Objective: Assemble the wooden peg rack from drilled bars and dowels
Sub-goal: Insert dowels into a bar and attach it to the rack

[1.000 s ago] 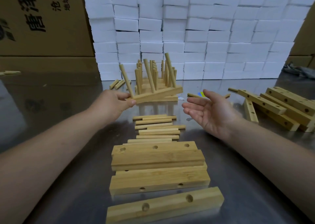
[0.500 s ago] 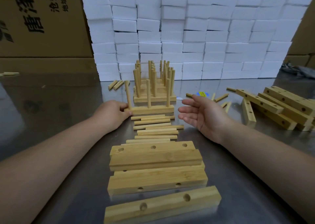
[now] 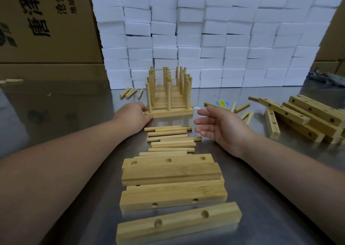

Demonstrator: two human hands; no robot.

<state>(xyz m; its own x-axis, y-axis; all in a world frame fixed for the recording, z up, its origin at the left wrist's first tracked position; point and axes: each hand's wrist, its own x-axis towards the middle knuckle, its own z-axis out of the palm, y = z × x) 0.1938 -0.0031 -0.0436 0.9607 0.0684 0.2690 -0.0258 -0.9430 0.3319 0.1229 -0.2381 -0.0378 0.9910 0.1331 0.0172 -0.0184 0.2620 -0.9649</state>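
Note:
A finished bar with three upright dowels (image 3: 170,112) stands at the front of a row of assembled peg racks (image 3: 169,88) in the middle of the metal table. My left hand (image 3: 133,117) rests at that bar's left end, fingertips touching it. Right of the bar, my right hand (image 3: 220,127) hovers open, palm turned left, holding nothing. Loose dowels (image 3: 170,139) lie in a pile between my hands. Drilled bars (image 3: 170,172) are stacked nearer to me, with one single bar (image 3: 179,222) closest.
A heap of more drilled bars (image 3: 306,118) lies at the right. Stray dowels (image 3: 240,107) and a yellow sticker (image 3: 221,103) sit behind my right hand, further dowels (image 3: 129,92) at the left rear. A wall of white foam blocks (image 3: 214,39) and cardboard boxes (image 3: 46,21) stand behind.
My left hand brought the tilted pegged bar down from the air, set it flat on the table and pushed it against the row of racks. My right hand lowered slightly.

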